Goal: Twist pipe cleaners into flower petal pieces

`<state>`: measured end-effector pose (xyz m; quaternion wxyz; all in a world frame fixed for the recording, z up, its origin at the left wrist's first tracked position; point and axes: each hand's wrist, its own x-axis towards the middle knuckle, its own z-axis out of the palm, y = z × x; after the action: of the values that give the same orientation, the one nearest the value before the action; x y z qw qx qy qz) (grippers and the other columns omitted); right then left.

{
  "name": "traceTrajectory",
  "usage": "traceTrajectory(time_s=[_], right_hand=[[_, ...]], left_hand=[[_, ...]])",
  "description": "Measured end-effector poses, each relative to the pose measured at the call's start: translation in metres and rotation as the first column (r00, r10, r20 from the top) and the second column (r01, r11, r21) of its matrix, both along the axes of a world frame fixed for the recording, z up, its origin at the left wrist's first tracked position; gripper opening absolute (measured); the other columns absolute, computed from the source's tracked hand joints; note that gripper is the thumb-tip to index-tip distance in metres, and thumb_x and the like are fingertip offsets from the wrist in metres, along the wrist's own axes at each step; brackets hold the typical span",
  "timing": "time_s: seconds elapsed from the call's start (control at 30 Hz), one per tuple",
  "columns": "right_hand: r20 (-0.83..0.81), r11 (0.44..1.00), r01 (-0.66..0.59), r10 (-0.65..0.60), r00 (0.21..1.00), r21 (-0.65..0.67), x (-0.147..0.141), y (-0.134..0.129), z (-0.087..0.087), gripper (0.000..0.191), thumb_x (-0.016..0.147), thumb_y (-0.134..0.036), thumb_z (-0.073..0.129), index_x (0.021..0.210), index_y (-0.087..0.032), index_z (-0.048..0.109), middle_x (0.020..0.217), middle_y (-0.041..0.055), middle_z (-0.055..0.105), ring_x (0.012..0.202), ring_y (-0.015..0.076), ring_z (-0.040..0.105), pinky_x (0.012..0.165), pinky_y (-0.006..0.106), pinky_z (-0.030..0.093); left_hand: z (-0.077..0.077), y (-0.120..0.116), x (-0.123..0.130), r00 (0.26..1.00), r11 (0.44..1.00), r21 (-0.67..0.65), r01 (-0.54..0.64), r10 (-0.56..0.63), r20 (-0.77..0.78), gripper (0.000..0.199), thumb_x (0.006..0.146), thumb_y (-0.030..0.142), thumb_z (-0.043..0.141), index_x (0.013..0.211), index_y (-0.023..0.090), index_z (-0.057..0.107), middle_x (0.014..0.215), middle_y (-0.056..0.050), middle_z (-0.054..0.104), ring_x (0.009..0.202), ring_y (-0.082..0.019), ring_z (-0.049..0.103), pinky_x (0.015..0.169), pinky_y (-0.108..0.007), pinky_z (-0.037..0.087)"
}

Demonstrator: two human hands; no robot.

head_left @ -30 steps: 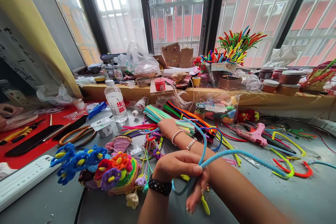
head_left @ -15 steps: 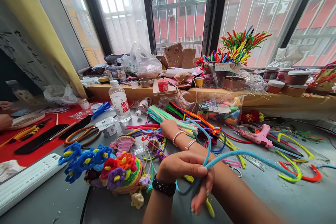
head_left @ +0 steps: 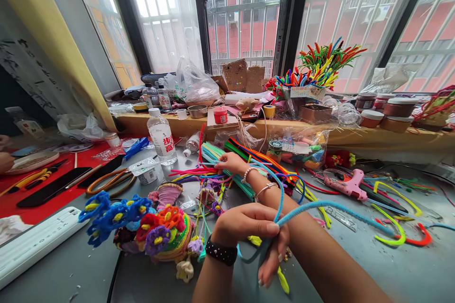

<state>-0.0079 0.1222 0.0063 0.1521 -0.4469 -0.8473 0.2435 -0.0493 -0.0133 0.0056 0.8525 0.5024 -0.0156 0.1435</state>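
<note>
My left hand, with a black band at its wrist, pinches light blue pipe cleaners between thumb and fingers. One long blue strand runs right across the table, while another goes up and a loop hangs below. My right arm crosses behind it. My right hand is at the bundle of pale green pipe cleaners, its fingers pinched together. A red pipe cleaner sticks up just left of those fingertips and seems held there. Colourful pipe-cleaner flowers lie left of my left hand.
A water bottle stands behind the flowers. On the right lie a pink glue gun and bent yellow and red pipe cleaners. A white power strip is at the left. Another person's hand shows at the far left edge. Jars and craft materials crowd the sill.
My right hand has lifted slightly and shifted back at the pale bundle. A red pipe cleaner now stands up beside its fingers. My left hand keeps its grip, nearly still.
</note>
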Motion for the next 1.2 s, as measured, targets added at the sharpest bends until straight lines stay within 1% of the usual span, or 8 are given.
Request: traceTrajectory(time_s=[0.13,0.27,0.43,0.57,0.67,0.8,0.97,1.2], right_hand=[[-0.042,0.997,-0.039,0.036,0.998,-0.065,0.025,0.004,0.013,0.035,0.075,-0.043,0.050,0.077,-0.012,0.066,0.065,0.0019,0.065,0.042,0.0036,0.041,0.040,0.016,0.032],[-0.027,0.999,0.016,-0.017,0.999,-0.045,0.046,0.003,0.028,0.035,0.078,-0.042,0.045,0.080,-0.013,0.066,0.064,0.0017,0.066,0.038,0.0028,0.038,0.038,0.016,0.030],[0.047,0.959,0.236,-0.246,0.968,0.159,0.043,-0.008,0.027,0.034,0.082,-0.037,0.039,0.093,-0.014,0.060,0.085,0.0085,0.065,0.069,0.0117,0.056,0.059,0.020,0.040],[0.176,0.911,0.284,-0.345,0.922,0.298,0.021,-0.024,0.010,0.041,0.063,-0.042,0.062,0.091,-0.012,0.062,0.103,0.0162,0.057,0.099,0.0269,0.047,0.071,0.030,0.041],[0.263,0.895,0.295,-0.389,0.883,0.333,0.007,-0.028,0.000,0.043,0.057,-0.033,0.068,0.093,-0.010,0.062,0.102,0.0188,0.056,0.099,0.0292,0.045,0.069,0.033,0.043],[0.341,0.902,0.257,-0.376,0.861,0.346,0.001,-0.021,0.000,0.025,0.056,-0.021,0.068,0.080,-0.013,0.066,0.091,0.0161,0.062,0.092,0.0269,0.051,0.065,0.030,0.044],[0.333,0.884,0.259,-0.398,0.855,0.389,0.017,-0.011,0.019,0.028,0.066,-0.032,0.058,0.086,-0.014,0.066,0.088,0.0137,0.065,0.082,0.0233,0.058,0.063,0.028,0.044],[0.295,0.845,0.241,-0.412,0.862,0.477,0.042,-0.006,0.054,0.035,0.069,-0.044,0.051,0.088,-0.017,0.064,0.090,0.0102,0.064,0.085,0.0222,0.057,0.065,0.027,0.043]], left_hand=[[0.000,0.001,0.002,0.996,0.999,-0.009,0.036,-0.035,0.083,0.026,0.075,0.032,0.050,0.070,0.006,0.055,0.046,-0.006,0.059,0.037,-0.014,0.055,0.034,-0.020,0.041],[0.001,0.002,0.003,0.994,0.997,-0.014,0.071,-0.070,0.080,0.026,0.075,0.032,0.050,0.071,0.007,0.054,0.046,-0.006,0.059,0.038,-0.014,0.055,0.035,-0.021,0.042],[0.002,0.001,0.005,0.996,0.997,-0.014,0.073,-0.072,0.050,0.027,0.074,0.034,0.052,0.070,0.008,0.054,0.046,-0.006,0.059,0.038,-0.015,0.055,0.034,-0.021,0.042],[0.001,0.001,0.004,0.998,0.998,-0.032,0.060,-0.059,0.031,0.028,0.073,0.034,0.054,0.069,0.007,0.055,0.045,-0.006,0.059,0.037,-0.015,0.055,0.034,-0.021,0.042],[0.000,0.001,0.004,0.998,0.996,-0.068,0.059,-0.059,-0.001,0.030,0.070,0.036,0.057,0.068,0.007,0.055,0.045,-0.007,0.060,0.036,-0.015,0.054,0.034,-0.022,0.042],[0.000,0.002,0.004,0.996,0.995,-0.064,0.074,-0.078,-0.054,0.033,0.066,0.041,0.059,0.067,0.008,0.055,0.045,-0.007,0.060,0.036,-0.016,0.054,0.035,-0.023,0.041],[0.001,0.003,0.004,0.998,1.000,0.018,0.024,-0.023,-0.060,0.036,0.067,0.043,0.057,0.068,0.008,0.055,0.047,-0.006,0.059,0.037,-0.015,0.054,0.037,-0.023,0.040],[0.001,0.004,0.005,0.995,0.995,-0.020,0.099,-0.099,0.008,0.031,0.070,0.038,0.056,0.069,0.008,0.054,0.046,-0.007,0.060,0.038,-0.016,0.055,0.036,-0.023,0.042]])
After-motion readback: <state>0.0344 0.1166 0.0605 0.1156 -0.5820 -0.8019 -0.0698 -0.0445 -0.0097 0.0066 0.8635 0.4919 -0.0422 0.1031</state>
